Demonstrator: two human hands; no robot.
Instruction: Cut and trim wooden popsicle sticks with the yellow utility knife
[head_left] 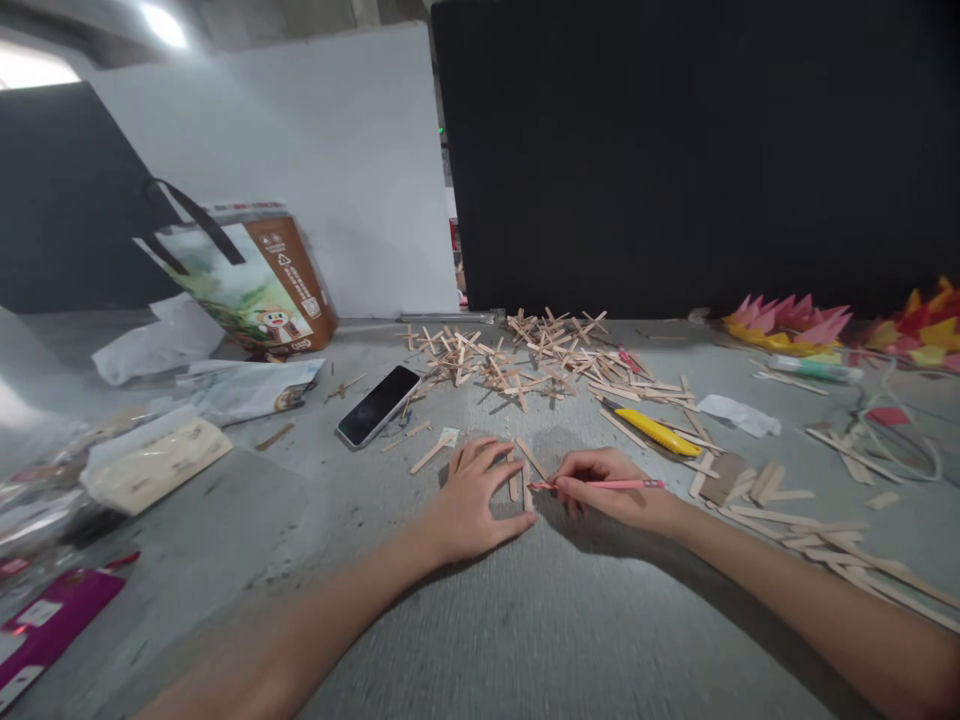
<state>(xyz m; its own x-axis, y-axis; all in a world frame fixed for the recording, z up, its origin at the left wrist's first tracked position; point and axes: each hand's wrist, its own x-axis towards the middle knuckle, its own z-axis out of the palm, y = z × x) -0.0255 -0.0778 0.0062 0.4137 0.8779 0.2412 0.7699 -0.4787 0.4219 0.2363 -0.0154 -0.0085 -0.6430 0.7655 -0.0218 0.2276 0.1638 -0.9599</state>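
Observation:
My right hand is closed round a pink pencil in a writing grip. The pencil's point meets a short wooden craft stick standing lengthwise in front of me. Across that stick, my left hand has its thumb at the near end and its forefinger at the far end, gripping it. Another short stick lies beneath the arch of the left hand, and a further stick slants just beyond the pencil tip.
Crossed sticks form a pile at the back. A yellow utility knife lies right, near loose sticks. Left are a phone, a tissue pack and a printed bag. Paper petal crafts sit far right.

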